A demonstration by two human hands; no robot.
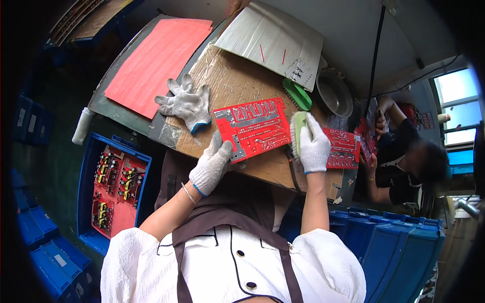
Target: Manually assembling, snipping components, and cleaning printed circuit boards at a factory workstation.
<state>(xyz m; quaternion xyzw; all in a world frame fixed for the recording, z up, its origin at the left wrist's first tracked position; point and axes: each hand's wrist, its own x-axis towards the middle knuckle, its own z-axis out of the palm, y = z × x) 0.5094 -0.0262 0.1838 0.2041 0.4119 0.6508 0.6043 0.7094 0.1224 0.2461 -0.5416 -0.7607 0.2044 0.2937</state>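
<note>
My left hand (212, 164), in a white knit glove, grips a red circuit board (255, 132) by its lower left corner. The board is held above the cardboard-covered bench (222, 70), its soldered side showing. My gloved right hand (314, 146) is closed round a pale green scrub brush (299, 132), bristles facing left, close by the board's right edge; whether they touch I cannot tell. Another red circuit board (342, 148) lies to the right of that hand, partly behind it. Beyond the held board rests a bright green brush (298, 94).
A spare grey-white glove (187, 103) and a red sheet (159, 65) lie left. A metal bowl (333, 93) stands far right beside a cardboard sheet (273, 40). A blue crate (83, 202) holds several populated boards. At right, a co-worker (404, 161) handles a red board.
</note>
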